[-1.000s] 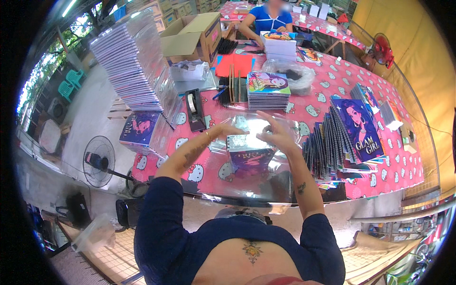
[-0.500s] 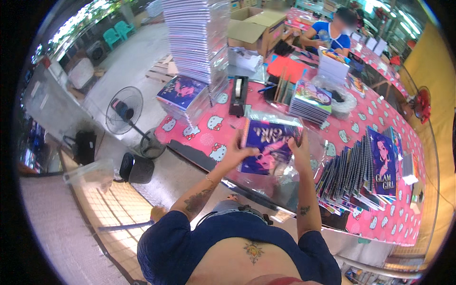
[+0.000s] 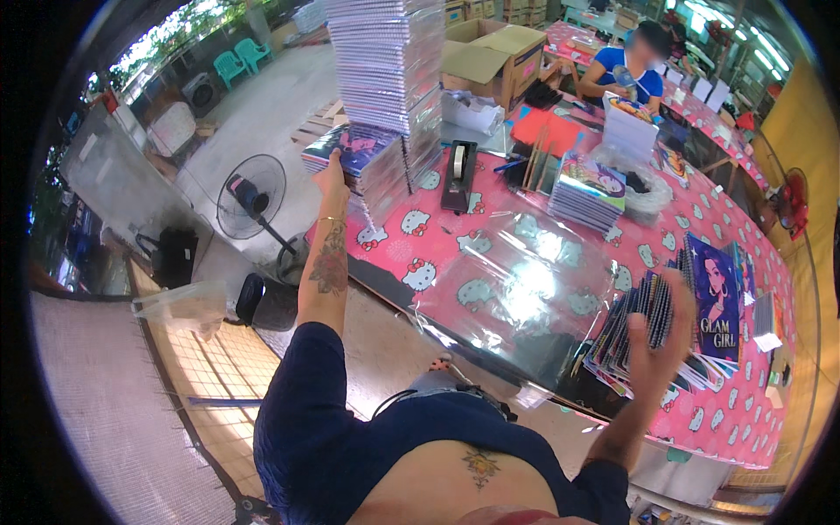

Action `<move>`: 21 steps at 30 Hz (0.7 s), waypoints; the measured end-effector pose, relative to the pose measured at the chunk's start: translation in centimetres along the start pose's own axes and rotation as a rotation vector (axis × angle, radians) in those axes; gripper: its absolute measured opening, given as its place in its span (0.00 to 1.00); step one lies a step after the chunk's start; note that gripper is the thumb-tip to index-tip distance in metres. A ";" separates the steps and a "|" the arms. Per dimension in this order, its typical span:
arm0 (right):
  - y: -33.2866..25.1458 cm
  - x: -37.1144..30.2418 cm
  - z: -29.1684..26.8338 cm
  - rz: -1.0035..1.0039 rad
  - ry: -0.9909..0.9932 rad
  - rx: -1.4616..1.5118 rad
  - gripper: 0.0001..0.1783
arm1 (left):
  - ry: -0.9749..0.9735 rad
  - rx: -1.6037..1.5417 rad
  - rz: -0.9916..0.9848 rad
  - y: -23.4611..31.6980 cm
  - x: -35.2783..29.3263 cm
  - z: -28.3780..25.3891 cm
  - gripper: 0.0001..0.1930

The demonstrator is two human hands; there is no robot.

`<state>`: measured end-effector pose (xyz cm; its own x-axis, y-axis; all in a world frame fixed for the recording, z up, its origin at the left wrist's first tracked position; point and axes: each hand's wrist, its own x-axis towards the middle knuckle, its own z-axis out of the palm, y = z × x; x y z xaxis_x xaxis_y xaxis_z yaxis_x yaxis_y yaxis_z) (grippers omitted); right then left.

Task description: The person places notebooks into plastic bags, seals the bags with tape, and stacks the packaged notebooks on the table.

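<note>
Far left, on the floor: a black pedestal fan is standing beside the bench, which is wearing a pink cartoon-cat cloth.

Your left hand is reaching up and out on a nearly straight arm, its fingers closing on the near edge of a wrapped notebook. The notebook is lying flat on a low pile at the bench's left end, long axis running left to right, cover up, at the foot of the tall stack of notebooks. Half a second ago both your hands were holding a purple-covered notebook in front of you over the clear plastic sheet; that sheet is now lying bare.

Middle: a black tape dispenser is standing behind the sheet, with a shorter pile of notebooks to its right.

Right: your right hand is hanging raised and blurred over the fanned row of spiral notebooks, fingers spread and released, gripping nothing; whether it is touching them you cannot tell.
</note>
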<state>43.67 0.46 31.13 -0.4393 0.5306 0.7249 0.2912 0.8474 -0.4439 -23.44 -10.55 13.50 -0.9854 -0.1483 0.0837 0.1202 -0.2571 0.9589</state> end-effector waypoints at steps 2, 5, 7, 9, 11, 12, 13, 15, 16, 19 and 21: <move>0.9 0.3 -3.6 0.076 0.137 -0.188 0.29 | -0.061 0.212 0.019 0.1 1.9 -0.6 0.47; 4.1 -0.1 -11.9 0.243 0.163 -0.615 0.32 | 0.226 1.027 0.091 3.6 -7.2 4.6 0.40; 10.9 -1.6 -17.8 0.467 0.115 -0.717 0.35 | 0.204 0.840 0.609 6.5 -10.8 5.5 0.34; 18.0 -4.4 -21.7 0.994 -0.131 -0.364 0.38 | -0.252 0.484 0.943 11.4 -21.1 8.7 0.25; 20.0 -4.9 -19.7 0.896 -0.156 0.152 0.40 | -0.943 0.091 0.569 11.6 -34.4 10.7 0.28; 19.2 -4.1 -18.4 0.976 -0.121 0.258 0.41 | -1.316 -0.013 0.493 13.0 -40.8 11.1 0.33; 18.5 -3.4 -18.4 0.988 -0.163 0.216 0.42 | -1.475 -0.032 0.701 11.9 -46.0 11.5 0.40; 18.9 -1.4 -18.7 1.002 -0.337 0.137 0.41 | -1.718 0.048 0.243 10.4 -54.2 12.7 0.40; 19.0 -1.9 -19.0 1.043 -0.284 0.102 0.42 | -1.874 -0.020 -0.183 13.7 -56.6 12.7 0.36; 17.1 0.1 -17.6 1.067 -0.287 0.046 0.45 | -1.871 -0.159 -0.300 11.1 -61.3 14.4 0.31; 17.9 -0.2 -17.9 1.136 -0.312 0.014 0.46 | -1.819 -0.050 -0.288 12.0 -62.5 14.0 0.24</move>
<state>64.18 15.25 32.49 -0.1233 0.9604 -0.2499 0.6405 -0.1153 -0.7592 37.87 9.03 23.58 0.1338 0.9831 0.1250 -0.0864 -0.1141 0.9897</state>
